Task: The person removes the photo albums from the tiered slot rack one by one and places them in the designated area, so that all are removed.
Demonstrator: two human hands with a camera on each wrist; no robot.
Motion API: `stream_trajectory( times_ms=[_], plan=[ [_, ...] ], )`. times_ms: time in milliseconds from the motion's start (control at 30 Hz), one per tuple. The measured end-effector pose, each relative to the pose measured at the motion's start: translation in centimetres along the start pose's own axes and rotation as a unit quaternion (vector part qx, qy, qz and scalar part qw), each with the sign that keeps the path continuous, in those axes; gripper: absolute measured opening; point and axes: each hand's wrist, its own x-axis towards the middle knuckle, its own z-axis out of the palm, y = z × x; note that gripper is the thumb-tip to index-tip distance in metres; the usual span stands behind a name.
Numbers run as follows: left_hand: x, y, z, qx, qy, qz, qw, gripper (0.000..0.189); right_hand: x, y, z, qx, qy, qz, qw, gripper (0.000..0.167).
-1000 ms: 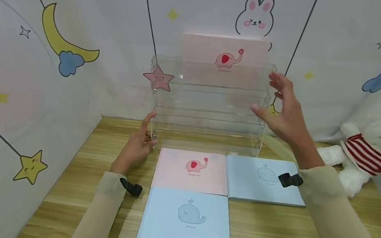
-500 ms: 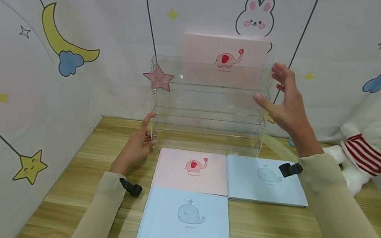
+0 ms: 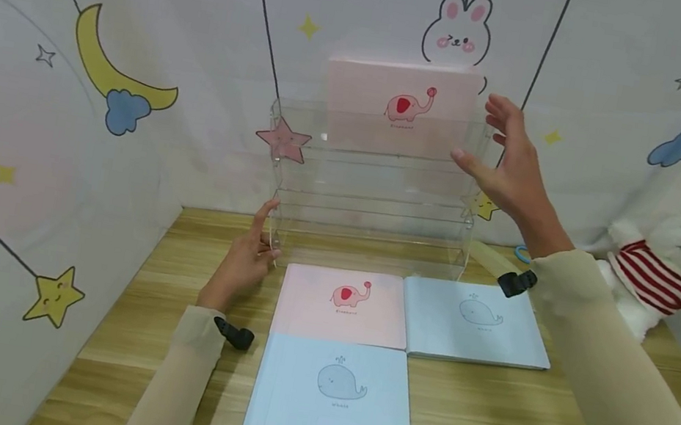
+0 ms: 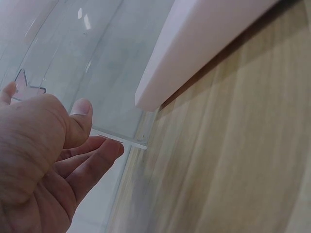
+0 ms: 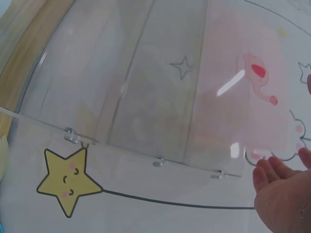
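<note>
A clear acrylic tiered display rack (image 3: 373,218) stands at the back of the table. In its top tier a pink elephant book (image 3: 360,89) stands upright. My left hand (image 3: 242,264) is at the rack's lower left side; in the left wrist view, thumb and fingers (image 4: 111,146) pinch the edge of its side panel. My right hand (image 3: 515,166) is raised by the rack's upper right corner, fingers spread, holding nothing. In the right wrist view the hand (image 5: 286,194) is beside the pink book (image 5: 265,116), apart from it.
On the table before the rack lie another pink elephant book (image 3: 306,304), a blue whale book (image 3: 442,333) at its right and a second blue whale book (image 3: 282,411) nearest me. A white teddy bear (image 3: 650,284) sits at right. A patterned cloth (image 3: 224,60) hangs behind.
My right hand has risen along the rack's right side towards the upright pink book's edge. The left hand, the rack and the books have not visibly moved.
</note>
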Motion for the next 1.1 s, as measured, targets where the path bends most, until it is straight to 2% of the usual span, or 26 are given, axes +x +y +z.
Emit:
stream_trajectory(
  times_ms=[333, 733, 1100],
  plan=[
    [0.0, 0.0, -0.2, -0.003, 0.000, 0.000, 1.0000, 0.106, 2.7, 0.4, 0.5, -0.018, 0.009, 0.047, 0.9987, 0.090],
    [0.2, -0.1, 0.1, -0.009, 0.005, 0.004, 0.9999, 0.104, 4.9, 0.6, 0.9, -0.006, 0.025, 0.009, 0.9996, 0.081],
    [0.2, -0.1, 0.0, -0.004, 0.005, 0.010, 0.9999, 0.100, 6.2, -0.2, 0.9, 0.020, 0.047, 0.072, 0.9961, 0.073]
  ],
)
